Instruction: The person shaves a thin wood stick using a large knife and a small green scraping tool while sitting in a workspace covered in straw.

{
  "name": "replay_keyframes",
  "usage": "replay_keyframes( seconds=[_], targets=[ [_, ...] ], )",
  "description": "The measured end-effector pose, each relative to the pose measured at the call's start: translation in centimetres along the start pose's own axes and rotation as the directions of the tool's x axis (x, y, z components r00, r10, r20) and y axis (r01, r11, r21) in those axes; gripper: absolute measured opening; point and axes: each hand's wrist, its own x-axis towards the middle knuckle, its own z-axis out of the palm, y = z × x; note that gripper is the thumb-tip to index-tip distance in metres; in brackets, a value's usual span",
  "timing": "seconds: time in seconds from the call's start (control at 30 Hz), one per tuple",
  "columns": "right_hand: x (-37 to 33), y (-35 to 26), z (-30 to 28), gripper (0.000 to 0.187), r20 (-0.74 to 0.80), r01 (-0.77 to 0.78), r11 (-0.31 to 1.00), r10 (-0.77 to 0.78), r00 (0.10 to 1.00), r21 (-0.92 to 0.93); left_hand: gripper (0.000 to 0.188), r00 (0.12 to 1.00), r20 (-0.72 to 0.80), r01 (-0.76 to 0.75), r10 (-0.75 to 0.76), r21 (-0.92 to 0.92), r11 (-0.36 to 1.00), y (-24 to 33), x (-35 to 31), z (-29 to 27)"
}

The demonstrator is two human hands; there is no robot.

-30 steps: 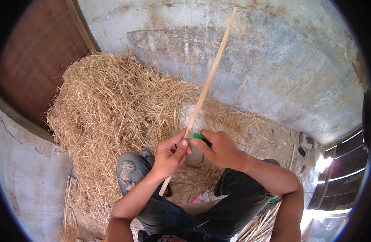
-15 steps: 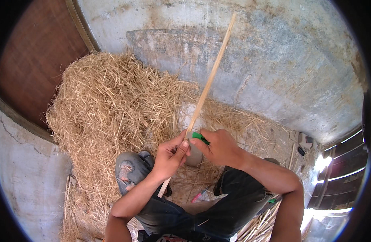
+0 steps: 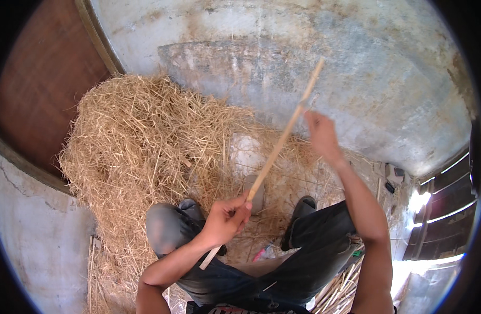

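A long, pale bamboo strip (image 3: 277, 148) slants up and to the right in front of my knees, its lower end beside my left thigh. My left hand (image 3: 227, 220) is closed around its lower part. Farther along, my right hand (image 3: 322, 132) is closed beside the upper part of the strip, blurred by motion. A thin knife blade (image 3: 314, 99) sticks up from the right hand, close against the strip; its green handle, seen earlier, is now hidden in the fist.
A big heap of straw (image 3: 141, 136) fills the left side, against a brown panel (image 3: 41, 99). Ahead rises a stained grey wall (image 3: 376, 89). A grey stone-like block (image 3: 255, 193) stands between my feet. Thin sticks (image 3: 337, 290) lie by my right leg.
My right hand has moved up and away along the strip with the knife. The strip has tilted farther right and its upper end has come lower. My left hand has shifted slightly nearer.
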Motion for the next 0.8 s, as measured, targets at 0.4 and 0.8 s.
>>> replay_keyframes(
  seconds=[0.4,0.8],
  targets=[
    [3.4,5.1,0.4,0.058,-0.223,0.117,0.957,-0.178,0.958,-0.264,0.039,0.993,0.002,0.114,-0.115,0.112,0.987,0.3,-5.0,-2.6],
    [1.3,9.7,-7.4,0.07,0.017,-0.328,0.94,0.331,0.944,-0.091,0.04,0.981,-0.138,0.126,-0.136,-0.082,0.989,-0.8,-10.7,-4.9]
  ],
)
